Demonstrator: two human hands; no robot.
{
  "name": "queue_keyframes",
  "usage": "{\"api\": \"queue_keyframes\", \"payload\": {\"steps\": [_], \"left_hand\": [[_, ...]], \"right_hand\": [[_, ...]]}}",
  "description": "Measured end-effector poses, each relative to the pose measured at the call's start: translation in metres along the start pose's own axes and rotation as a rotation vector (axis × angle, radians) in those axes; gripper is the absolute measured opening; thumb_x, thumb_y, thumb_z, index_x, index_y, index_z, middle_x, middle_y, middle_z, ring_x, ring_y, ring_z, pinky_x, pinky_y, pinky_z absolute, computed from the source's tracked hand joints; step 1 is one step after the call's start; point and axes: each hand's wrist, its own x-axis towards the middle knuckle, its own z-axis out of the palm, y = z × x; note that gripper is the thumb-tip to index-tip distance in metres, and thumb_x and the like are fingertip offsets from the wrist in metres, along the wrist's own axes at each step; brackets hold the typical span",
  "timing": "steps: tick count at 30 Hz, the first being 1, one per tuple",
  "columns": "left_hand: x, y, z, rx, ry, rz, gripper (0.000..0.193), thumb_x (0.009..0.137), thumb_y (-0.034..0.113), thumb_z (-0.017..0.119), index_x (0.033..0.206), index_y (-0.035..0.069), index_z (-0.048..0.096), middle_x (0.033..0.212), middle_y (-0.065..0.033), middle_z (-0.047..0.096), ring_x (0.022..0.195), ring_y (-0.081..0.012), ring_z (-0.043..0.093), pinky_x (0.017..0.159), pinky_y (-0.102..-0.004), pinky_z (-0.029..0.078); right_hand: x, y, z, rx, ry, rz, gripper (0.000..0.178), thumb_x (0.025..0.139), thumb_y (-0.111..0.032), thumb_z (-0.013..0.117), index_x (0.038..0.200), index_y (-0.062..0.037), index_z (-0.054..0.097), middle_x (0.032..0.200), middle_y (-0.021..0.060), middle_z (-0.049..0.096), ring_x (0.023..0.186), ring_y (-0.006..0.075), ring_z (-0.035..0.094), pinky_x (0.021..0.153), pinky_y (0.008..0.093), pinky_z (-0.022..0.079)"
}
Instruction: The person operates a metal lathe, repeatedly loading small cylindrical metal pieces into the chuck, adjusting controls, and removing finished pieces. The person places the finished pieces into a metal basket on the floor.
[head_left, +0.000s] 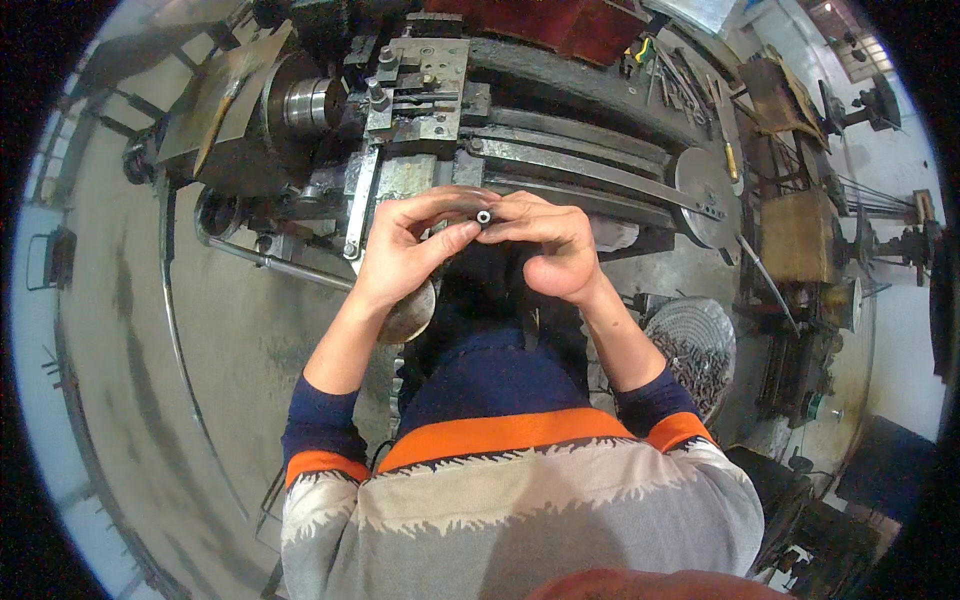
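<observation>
Seen from above, a person in a grey, orange and navy sweater [460, 500] stands at a metalworking machine, with both arms reaching forward from the lower edge. The left forearm [342, 345] slants up and to the right; the right forearm [622, 340] slants up and to the left, so the two come together in front of the body. Both sleeves are pushed back, leaving the wrists bare. At the meeting point, the bare left hand [408, 232] bends inward, its thumb below and its fingers arched above. The bare right hand [555, 240] points leftward with bent fingers. Between them, the fingers of both hands grasp a small dark round piece [484, 217], its bright ring-like end facing up toward the viewer. Right of the right forearm, a round container [690, 318] holds dark metal bits. Beyond the hands lies the machine: a long flat bar [590, 172] running to a grey disc [705, 190] at right, a bolted metal block [430, 75], and a shiny cylinder [312, 104] at left. Hand tools [680, 78] lie farther off, at upper right.
</observation>
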Motion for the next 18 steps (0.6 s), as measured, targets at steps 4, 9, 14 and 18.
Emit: {"api": "queue_keyframes", "payload": {"steps": [4, 9, 14, 18], "left_hand": [[0.002, -0.001, -0.001, 0.011, 0.014, -0.017, 0.023, 0.081, 0.003, 0.061, 0.103, -0.002, 0.062, 0.107, -0.0108, 0.061, 0.099, -0.0155, 0.056, 0.085, -0.0275, 0.045], [0.004, -0.007, -0.002, -0.049, 0.03, -0.029, 0.022, 0.082, 0.006, 0.062, 0.103, -0.002, 0.061, 0.103, -0.0097, 0.062, 0.094, -0.0133, 0.057, 0.082, -0.0258, 0.046], [0.002, -0.011, -0.004, -0.094, 0.074, -0.015, 0.023, 0.082, 0.007, 0.062, 0.103, -0.002, 0.061, 0.1, -0.009, 0.063, 0.092, -0.0127, 0.058, 0.081, -0.0259, 0.047], [-0.001, -0.008, -0.007, 0.027, 0.126, 0.041, 0.023, 0.081, 0.008, 0.061, 0.102, -0.002, 0.062, 0.097, -0.0096, 0.065, 0.091, -0.0142, 0.059, 0.081, -0.0271, 0.047]], "right_hand": [[0.002, 0.004, 0.002, -0.031, 0.042, -0.009, 0.052, 0.075, -0.048, 0.058, 0.091, 0.0006, 0.067, 0.097, 0.0165, 0.063, 0.091, 0.0299, 0.059, 0.082, 0.037, 0.043], [0.003, 0.005, 0.003, -0.047, 0.053, 0.024, 0.052, 0.075, -0.05, 0.057, 0.091, -0.0012, 0.067, 0.093, 0.015, 0.064, 0.087, 0.0286, 0.059, 0.08, 0.0362, 0.044], [0.011, 0.001, 0.003, -0.053, 0.021, 0.057, 0.052, 0.074, -0.049, 0.058, 0.091, -0.0012, 0.067, 0.094, 0.0145, 0.064, 0.088, 0.028, 0.06, 0.079, 0.0353, 0.044], [0.015, 0.002, 0.004, -0.085, -0.005, 0.075, 0.049, 0.073, -0.047, 0.058, 0.09, -0.0021, 0.068, 0.094, 0.0141, 0.064, 0.089, 0.0273, 0.06, 0.08, 0.0349, 0.044]]}}
